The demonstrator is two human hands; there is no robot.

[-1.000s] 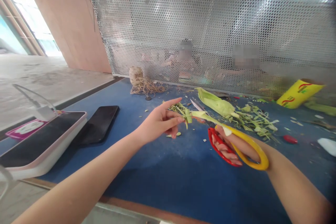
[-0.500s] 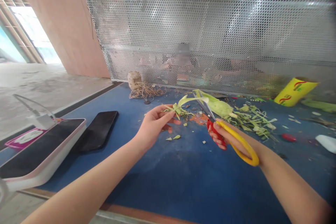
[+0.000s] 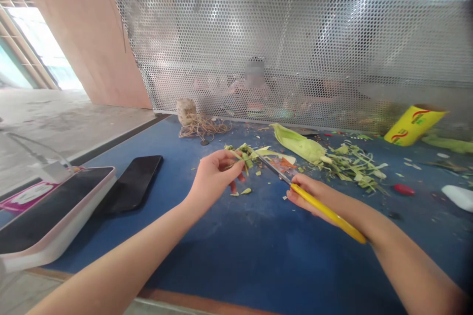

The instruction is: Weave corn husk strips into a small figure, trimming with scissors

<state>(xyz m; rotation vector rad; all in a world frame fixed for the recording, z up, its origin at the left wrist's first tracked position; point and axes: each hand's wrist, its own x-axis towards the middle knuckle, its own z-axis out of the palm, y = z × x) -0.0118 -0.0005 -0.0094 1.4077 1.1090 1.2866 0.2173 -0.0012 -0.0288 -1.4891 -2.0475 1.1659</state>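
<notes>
My left hand [image 3: 218, 173] is closed, pinching a small bunch of green leaf strips [image 3: 247, 153] between thumb and fingers. My right hand [image 3: 308, 193] grips scissors [image 3: 325, 210] with a yellow handle, seen nearly edge-on. Their blades [image 3: 275, 170] point up and left, with the tips at the strips by my left fingers. A pale green strip [image 3: 277, 153] lies just behind the blades. Behind my right hand rests a larger pale green piece, like a corn husk [image 3: 301, 145], with a heap of cut green shreds [image 3: 356, 165] to its right.
A black phone [image 3: 136, 182] and a white-edged device [image 3: 55, 211] with a cable lie at the left. Twine [image 3: 203, 127] sits beside a stone-like block [image 3: 185, 110]. A perforated metal screen [image 3: 221, 34] borders the blue table [image 3: 236, 256]. A yellow tube [image 3: 416, 125] lies at the right.
The scissor blades have gone from apart to together and swung left toward my left hand. The pale strip that stood raised between the hands now lies low behind the blades.
</notes>
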